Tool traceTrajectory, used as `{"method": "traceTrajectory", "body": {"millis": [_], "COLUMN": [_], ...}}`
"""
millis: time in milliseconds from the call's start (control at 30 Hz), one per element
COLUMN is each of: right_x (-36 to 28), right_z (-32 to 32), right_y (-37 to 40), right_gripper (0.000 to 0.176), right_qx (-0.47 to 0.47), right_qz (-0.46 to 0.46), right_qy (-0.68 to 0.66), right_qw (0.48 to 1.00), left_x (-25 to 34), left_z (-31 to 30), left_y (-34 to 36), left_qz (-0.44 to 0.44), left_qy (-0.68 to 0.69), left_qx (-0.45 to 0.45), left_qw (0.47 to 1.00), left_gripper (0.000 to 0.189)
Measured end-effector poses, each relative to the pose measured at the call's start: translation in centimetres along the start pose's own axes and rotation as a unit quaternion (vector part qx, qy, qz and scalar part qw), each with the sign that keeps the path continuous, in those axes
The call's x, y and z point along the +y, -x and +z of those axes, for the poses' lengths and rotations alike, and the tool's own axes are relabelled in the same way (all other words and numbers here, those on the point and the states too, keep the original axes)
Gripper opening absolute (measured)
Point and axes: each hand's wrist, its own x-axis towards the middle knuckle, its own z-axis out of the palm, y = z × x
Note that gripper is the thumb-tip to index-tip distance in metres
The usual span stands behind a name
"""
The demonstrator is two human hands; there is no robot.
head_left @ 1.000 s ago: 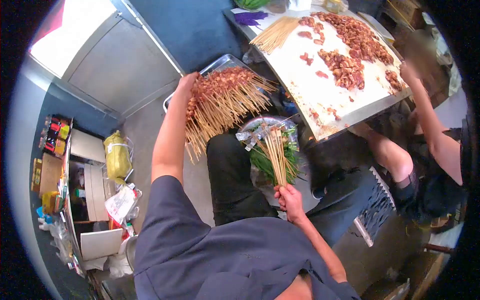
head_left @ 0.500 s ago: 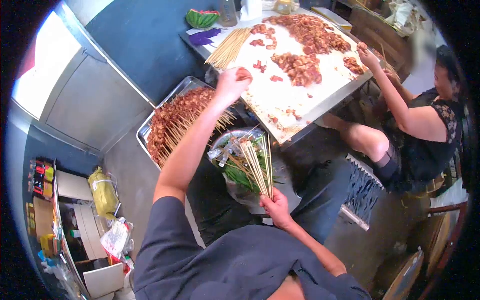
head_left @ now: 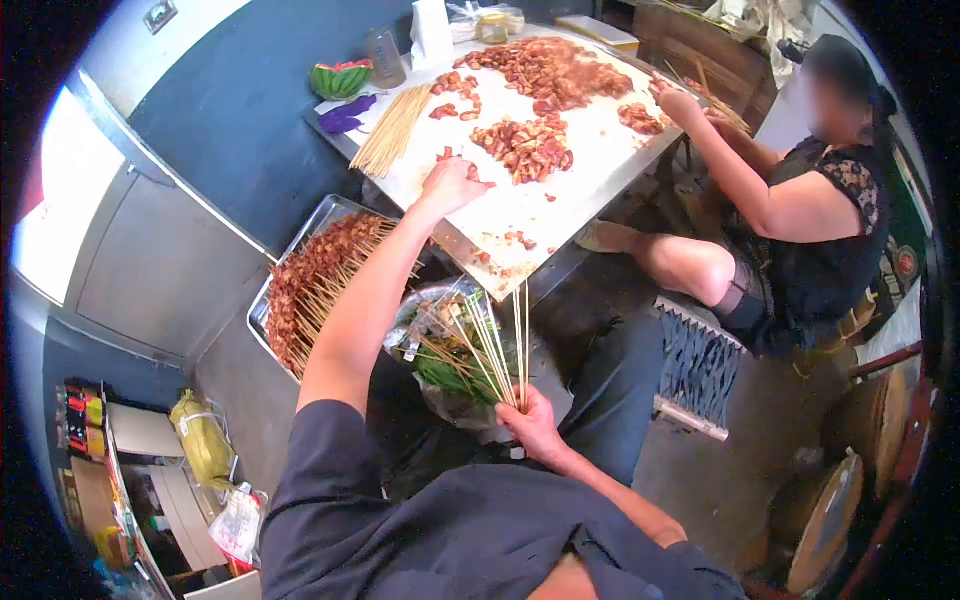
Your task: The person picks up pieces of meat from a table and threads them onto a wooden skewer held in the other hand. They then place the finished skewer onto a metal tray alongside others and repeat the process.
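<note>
My left hand is over the near left part of the white tabletop. Its fingers are curled around reddish meat, though the pieces in it are small and partly hidden. Loose chunks lie by the fingertips, and a pile of cut meat is just beyond. Low in front of my body, my right hand is closed around the lower ends of several bamboo skewers. They fan upward, their tips near the table corner. Whether meat is on them is hard to make out.
A metal tray of threaded meat skewers stands left of the table. Below the table corner is a bowl with greens. Bare skewers, a watermelon piece and a larger meat pile lie on the table. A co-worker sits at right.
My left hand has moved in over the meat pieces on the tabletop. My right hand keeps hold of the skewers, which are spread a little. The camera view has shifted to the right.
</note>
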Motion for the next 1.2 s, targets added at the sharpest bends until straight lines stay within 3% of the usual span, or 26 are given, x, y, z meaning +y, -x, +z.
{"method": "traceTrajectory", "body": {"millis": [67,100,167,333,400,500,633,700,833,900,1033,1100,1133,1200], "right_x": [0.1,0.0,-0.2,-0.1,-0.2,-0.4,-0.5,-0.4,-0.7,-0.8,-0.8,-1.3,-1.7,-1.8], "right_z": [0.0,0.0,0.1,-0.3,-0.1,0.0,-0.3,-0.7,-0.8,-0.7,-0.7,-0.6,-0.5,-0.5], "right_y": [0.0,0.0,-0.1,-0.2,-0.1,0.1,0.3,0.5,0.5,0.4,0.2,0.2,0.2,-0.1], "right_gripper": [0.014,0.014,0.014,0.013,0.013,0.011,0.007,0.007,0.005,0.005,0.006,0.006,0.005,0.004], "right_qx": [0.003,0.007,0.029,0.016,0.012,0.004,0.008,0.014,0.015,0.026,0.023,0.017,0.032,0.046], "right_qz": [-0.026,-0.028,-0.030,-0.018,-0.010,-0.008,0.001,0.009,0.018,0.012,-0.014,-0.009,-0.014,-0.028], "right_qy": [-0.028,-0.031,-0.065,-0.099,-0.106,-0.112,-0.138,-0.142,-0.157,-0.147,-0.165,-0.178,-0.165,-0.162], "right_qw": [0.999,0.999,0.997,0.995,0.994,0.994,0.990,0.990,0.987,0.989,0.986,0.984,0.986,0.985], "left_x": [-0.4,-0.5,-0.1,0.6,1.2,1.0,0.6,-0.2,-0.7,-0.7,-0.8,-0.2,-0.1,0.1], "left_z": [-0.1,-0.2,-1.1,-0.8,-0.5,0.4,0.8,1.0,0.0,-0.7,-2.0,-2.9,-2.9,-2.8], "left_y": [0.7,1.1,1.8,1.6,1.1,0.0,-0.8,-1.1,0.0,1.1,3.2,4.1,4.5,5.5], "left_qz": [-0.061,-0.056,-0.108,-0.077,-0.068,-0.011,0.009,0.085,0.068,-0.041,-0.046,-0.109,-0.110,-0.127], "left_qy": [0.200,0.200,0.364,0.297,0.132,0.013,0.035,0.064,0.117,0.280,0.418,0.512,0.511,0.588], "left_qx": [-0.045,-0.049,-0.044,-0.010,0.009,0.034,0.013,-0.030,-0.090,-0.118,-0.101,-0.103,-0.103,-0.113], "left_qw": [0.977,0.977,0.924,0.952,0.989,0.999,0.999,0.994,0.987,0.952,0.902,0.846,0.846,0.791], "left_gripper": [0.016,0.016,0.018,0.017,0.022,0.029,0.026,0.022,0.014,0.008,0.005,0.006,0.006,0.009]}}
